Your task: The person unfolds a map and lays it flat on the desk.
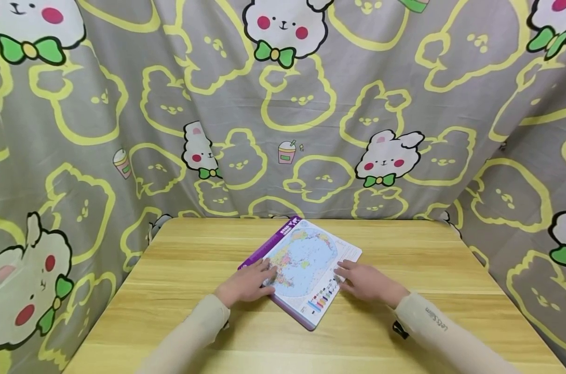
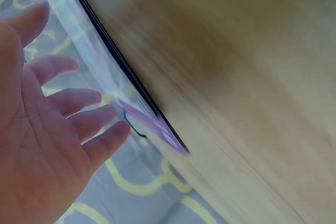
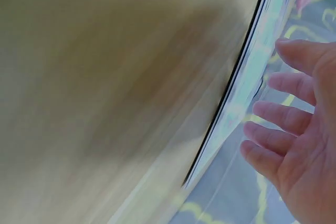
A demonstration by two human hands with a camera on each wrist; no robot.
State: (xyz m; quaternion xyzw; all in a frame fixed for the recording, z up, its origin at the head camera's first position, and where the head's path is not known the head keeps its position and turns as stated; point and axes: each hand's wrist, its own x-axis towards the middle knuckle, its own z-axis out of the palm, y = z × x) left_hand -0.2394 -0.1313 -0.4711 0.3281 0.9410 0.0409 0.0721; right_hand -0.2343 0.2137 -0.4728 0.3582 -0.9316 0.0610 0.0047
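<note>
A flat board-like item printed with a world map point(image 1: 306, 265) lies turned at an angle on the table. It has a purple band along its upper left edge, and its dark, thin side edge point(image 2: 113, 45) shows in the left wrist view. My left hand point(image 1: 247, 282) is at its left side, fingers spread and slightly bent over the map's margin. At the opposite side is my right hand point(image 1: 369, 281), its fingertips over the right margin. In the wrist views the left palm point(image 2: 37, 145) and right palm point(image 3: 310, 156) face the item with loose fingers; whether they touch it I cannot tell.
The item rests on a light wood-grain table point(image 1: 171, 311). Grey curtains point(image 1: 245, 114) with rabbit drawings hang behind the table and along both sides. A small black object point(image 1: 400, 330) shows under the right wrist.
</note>
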